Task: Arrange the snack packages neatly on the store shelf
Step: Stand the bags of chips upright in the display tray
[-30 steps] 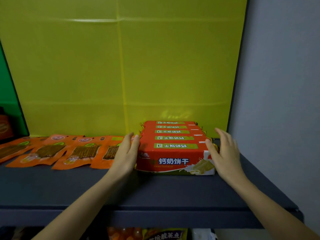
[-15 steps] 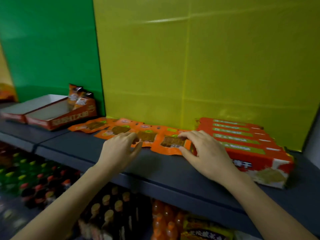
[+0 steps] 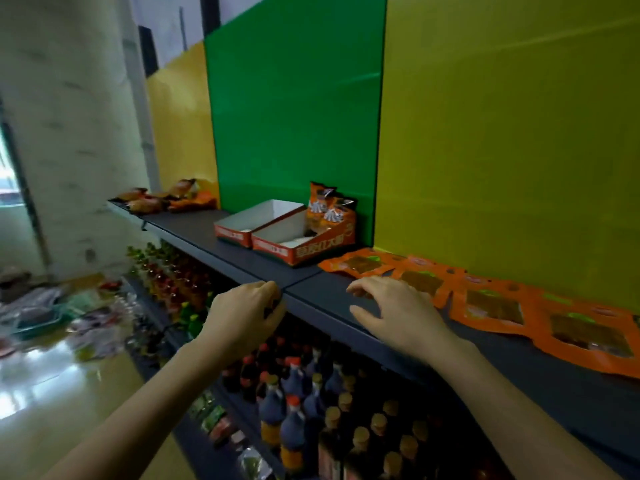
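A row of flat orange snack packets [image 3: 491, 303] lies along the dark shelf [image 3: 242, 261] in front of the yellow back panel. My right hand [image 3: 394, 313] hovers over the shelf just left of the packets, fingers loosely curled and holding nothing. My left hand [image 3: 246, 313] is at the shelf's front edge, fingers curled, with nothing in it. Further left, two open red display boxes [image 3: 287, 237] stand before the green panel; the right one holds upright orange snack bags [image 3: 325, 206].
More orange snack bags [image 3: 166, 200] lie at the shelf's far left end. Lower shelves hold several bottles [image 3: 301, 407] with red and orange caps. Goods lie scattered on the shiny floor [image 3: 52, 375] to the left.
The view has swung left; the red biscuit packs have left the frame. Both hands came off the orange packets and moved left toward the shelf's front edge.
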The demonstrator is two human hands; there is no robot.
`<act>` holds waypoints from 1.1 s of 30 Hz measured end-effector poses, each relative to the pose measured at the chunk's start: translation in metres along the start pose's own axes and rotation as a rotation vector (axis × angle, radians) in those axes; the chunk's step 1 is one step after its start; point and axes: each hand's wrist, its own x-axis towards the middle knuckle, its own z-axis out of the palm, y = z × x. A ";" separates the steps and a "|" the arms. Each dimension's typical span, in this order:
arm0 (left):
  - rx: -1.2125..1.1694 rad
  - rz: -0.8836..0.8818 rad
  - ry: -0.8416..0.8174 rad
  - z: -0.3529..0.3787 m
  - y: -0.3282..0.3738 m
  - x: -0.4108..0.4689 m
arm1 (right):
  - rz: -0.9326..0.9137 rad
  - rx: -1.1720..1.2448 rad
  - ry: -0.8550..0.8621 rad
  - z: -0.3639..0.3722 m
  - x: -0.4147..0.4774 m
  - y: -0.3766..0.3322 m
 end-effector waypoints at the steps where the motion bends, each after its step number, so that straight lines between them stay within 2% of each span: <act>1: 0.029 -0.004 -0.009 -0.001 -0.025 0.000 | -0.010 0.016 -0.006 0.012 0.019 -0.015; 10: 0.055 -0.138 -0.057 0.011 -0.185 -0.010 | -0.033 0.139 -0.058 0.092 0.145 -0.112; 18: 0.057 -0.240 -0.074 0.035 -0.288 0.006 | -0.085 0.176 -0.104 0.153 0.251 -0.168; 26: 0.151 -0.297 -0.085 0.076 -0.410 0.068 | -0.173 0.130 -0.069 0.228 0.391 -0.213; 33: 0.140 -0.343 -0.086 0.113 -0.515 0.132 | -0.173 0.134 -0.077 0.284 0.509 -0.240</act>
